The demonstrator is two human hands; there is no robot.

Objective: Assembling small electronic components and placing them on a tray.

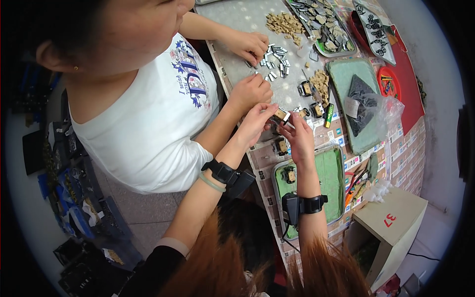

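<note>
Since the left hand (255, 123) and right hand (300, 140) are both pinched nearly closed on that little tan block (280, 114) over the table (250, 22), I'd steady it left, nudge gently right. Can't really tell exactly where the right fingertips touch.

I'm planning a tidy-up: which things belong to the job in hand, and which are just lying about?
Likely the job:
small tan-and-white block, held
similar tan-and-black block in the green rectangular tray

Apparently lying about:
crumpled clear plastic bag
slim green cylinder
</note>
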